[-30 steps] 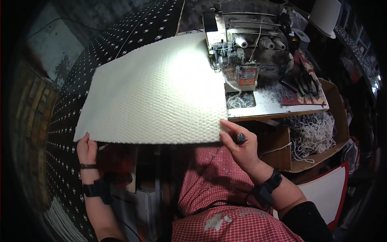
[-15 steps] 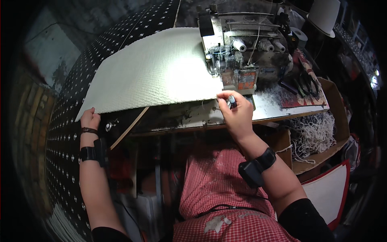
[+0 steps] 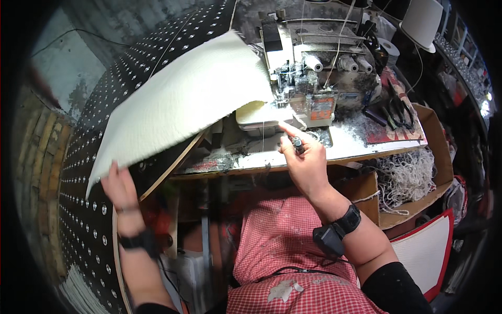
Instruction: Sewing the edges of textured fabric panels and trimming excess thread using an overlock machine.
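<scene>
The left hand [image 3: 119, 184] grips the lower left corner of the white sheet [image 3: 178, 104]; its fingers are closed on the sheet's edge. The sheet is a large quilted panel. It is lifted off the table [image 3: 334, 149] and slopes upward from that corner toward the sewing machine [image 3: 308, 78]. Its long axis runs diagonally, from lower left to upper right. The far right corner lies at the machine's needle area, over the pale yellow piece [image 3: 251, 110] on the machine bed.

The right hand [image 3: 306, 157] is closed around a small dark tool [image 3: 297, 142]. Its index finger points up and left toward the machine bed. This hand does not touch the sheet. The sheet's near edge lies to the left of it and above it, near but apart.

The left hand is the only one in contact with the sheet. The right hand is nearer to the machine end of the sheet.

Other items:
- Scissors [image 3: 400, 107] lie on the table to the right of the machine.
- A cardboard box [image 3: 434, 157] holding white thread scraps [image 3: 405, 175] stands at the table's right edge.
- A black dotted fabric [image 3: 83, 199] hangs at the left, beneath the sheet.
</scene>
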Tool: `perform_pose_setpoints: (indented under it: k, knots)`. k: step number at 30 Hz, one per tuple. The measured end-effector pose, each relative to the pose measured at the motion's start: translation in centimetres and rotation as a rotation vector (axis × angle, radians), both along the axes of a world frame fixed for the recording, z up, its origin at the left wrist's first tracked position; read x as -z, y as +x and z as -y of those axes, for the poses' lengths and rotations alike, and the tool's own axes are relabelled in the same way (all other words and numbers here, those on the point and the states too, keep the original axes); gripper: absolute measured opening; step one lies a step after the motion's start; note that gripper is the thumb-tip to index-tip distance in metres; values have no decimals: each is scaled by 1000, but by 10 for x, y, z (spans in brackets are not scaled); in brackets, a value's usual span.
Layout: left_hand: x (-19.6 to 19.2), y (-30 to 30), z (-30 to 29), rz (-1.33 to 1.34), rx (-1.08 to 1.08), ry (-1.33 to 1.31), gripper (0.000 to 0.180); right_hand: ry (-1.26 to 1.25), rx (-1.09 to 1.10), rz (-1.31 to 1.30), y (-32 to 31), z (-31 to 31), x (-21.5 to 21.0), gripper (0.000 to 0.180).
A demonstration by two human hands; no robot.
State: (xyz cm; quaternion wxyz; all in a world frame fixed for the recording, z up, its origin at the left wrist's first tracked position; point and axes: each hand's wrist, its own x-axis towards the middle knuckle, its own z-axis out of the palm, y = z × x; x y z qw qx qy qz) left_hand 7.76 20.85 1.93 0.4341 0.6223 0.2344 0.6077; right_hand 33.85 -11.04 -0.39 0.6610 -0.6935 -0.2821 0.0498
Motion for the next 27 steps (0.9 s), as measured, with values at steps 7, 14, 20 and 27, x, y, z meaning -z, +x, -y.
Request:
perform_pose_setpoints:
  k: [7, 14, 20, 27]
  knots:
    - [37, -117, 239, -68, -639, -289, 22, -93, -720, 886, -98, -27, -58, 49]
    - [22, -143, 218, 937, 506, -546, 62, -8, -1182, -371, -106, -23, -73, 10]
    - [19, -72, 178, 610, 169, -731, 61, -3, -235, 321, -69, -9, -54, 15]
    - [2, -132, 246, 264, -186, -502, 60, 9, -80, -162, 2, -37, -16, 46]
